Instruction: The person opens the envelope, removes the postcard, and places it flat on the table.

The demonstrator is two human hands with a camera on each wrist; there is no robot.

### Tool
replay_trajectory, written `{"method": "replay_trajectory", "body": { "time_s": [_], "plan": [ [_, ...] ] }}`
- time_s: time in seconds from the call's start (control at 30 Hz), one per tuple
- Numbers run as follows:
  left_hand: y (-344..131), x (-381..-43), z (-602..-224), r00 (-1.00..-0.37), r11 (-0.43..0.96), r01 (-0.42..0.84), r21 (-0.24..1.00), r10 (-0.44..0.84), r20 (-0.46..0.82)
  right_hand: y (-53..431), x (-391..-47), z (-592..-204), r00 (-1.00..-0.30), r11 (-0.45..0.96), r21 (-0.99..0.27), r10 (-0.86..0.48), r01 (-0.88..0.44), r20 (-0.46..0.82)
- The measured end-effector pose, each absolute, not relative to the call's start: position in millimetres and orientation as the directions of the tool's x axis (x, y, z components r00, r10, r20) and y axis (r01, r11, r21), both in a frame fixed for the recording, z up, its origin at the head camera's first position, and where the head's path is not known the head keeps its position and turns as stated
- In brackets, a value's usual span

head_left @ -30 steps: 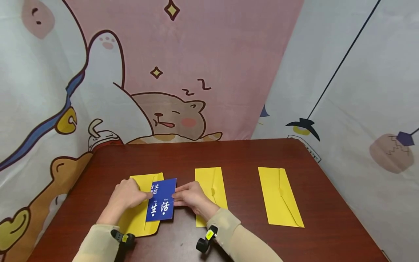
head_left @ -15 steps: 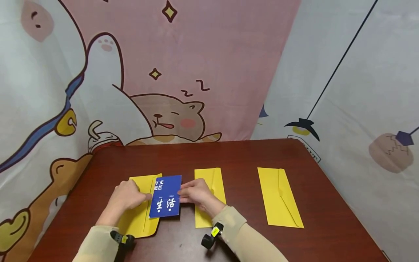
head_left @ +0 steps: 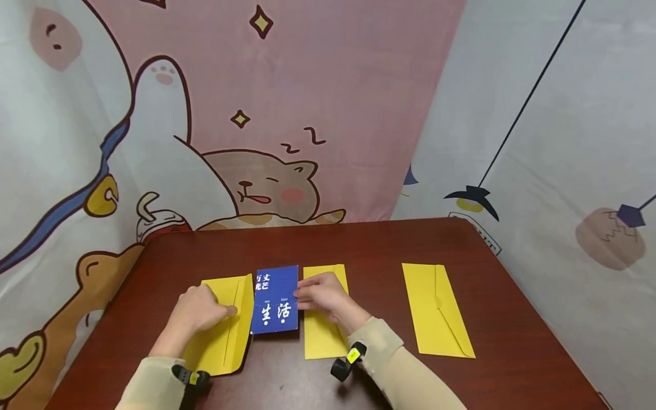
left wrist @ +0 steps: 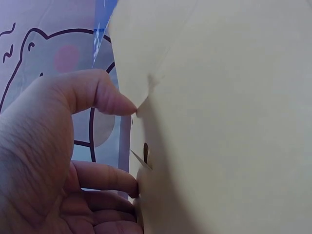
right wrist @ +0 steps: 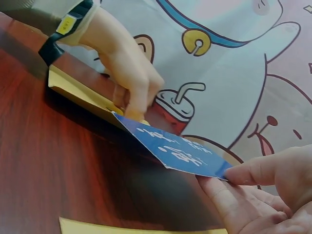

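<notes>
My left hand point(head_left: 199, 309) grips a yellow envelope point(head_left: 225, 344) at the left of the table, thumb pressed on its face. In the left wrist view the thumb tip and curled fingers meet the envelope point(left wrist: 234, 117), whose pale surface fills most of the picture. Between thumb and fingers, my right hand point(head_left: 327, 296) pinches the right edge of a blue card point(head_left: 275, 299) with white writing. The card is just right of the envelope's open side. In the right wrist view the card point(right wrist: 170, 148) is held tilted above the tabletop, its far corner close to the envelope.
A second yellow envelope point(head_left: 323, 341) lies under the right hand's side, partly covered by hand and wrist. Farther right lies a third yellow envelope point(head_left: 438, 310). The dark wooden table point(head_left: 379, 245) stands against a cartoon-printed curtain point(head_left: 359, 114).
My right hand has drawn the blue card rightward and away from the left envelope, where it earlier overlapped the open side. My left hand has stayed on the envelope.
</notes>
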State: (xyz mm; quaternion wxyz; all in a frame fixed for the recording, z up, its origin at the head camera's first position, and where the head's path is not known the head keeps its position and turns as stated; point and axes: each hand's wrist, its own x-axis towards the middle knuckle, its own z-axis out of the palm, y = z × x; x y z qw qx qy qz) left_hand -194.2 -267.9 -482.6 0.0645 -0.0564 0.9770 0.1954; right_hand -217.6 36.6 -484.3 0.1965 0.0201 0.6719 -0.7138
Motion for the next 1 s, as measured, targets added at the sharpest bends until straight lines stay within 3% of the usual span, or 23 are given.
{"method": "replay_trajectory", "body": {
  "time_s": [0.47,1.0],
  "plan": [
    [-270,-194,-482,-0.987,0.915,-0.119,0.385,-0.068,-0.144,68,-231,-475,-0.932,-0.007,-0.96,-0.239,0.281,-0.271],
    [-270,-194,-483,-0.989,0.912,-0.111,0.394,-0.064,-0.13,80,-237,-493,-0.92,0.012,-0.953,-0.257,0.302,-0.294]
  ]
}}
